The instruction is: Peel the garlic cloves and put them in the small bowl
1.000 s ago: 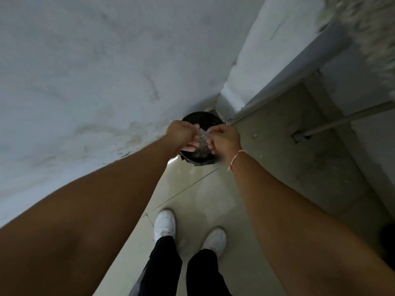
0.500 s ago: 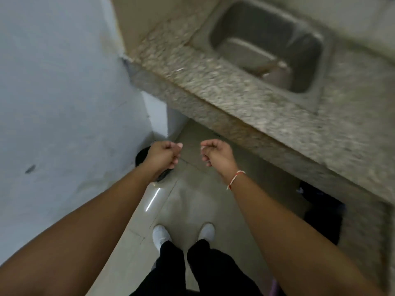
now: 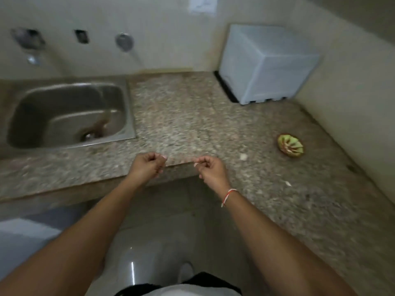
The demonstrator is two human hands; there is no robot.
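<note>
Curled hands over granite counter

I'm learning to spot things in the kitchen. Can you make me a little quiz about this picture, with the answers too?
1. True or false: the small green bowl sits inside the sink.
2. Which hand wears the red and white wrist string: A) left hand, B) right hand?
3. What pale box stands in the counter's back corner?

Key:
1. False. It sits on the counter, far to the right of the sink.
2. B.
3. The pale blue plastic box, against the wall.
</note>
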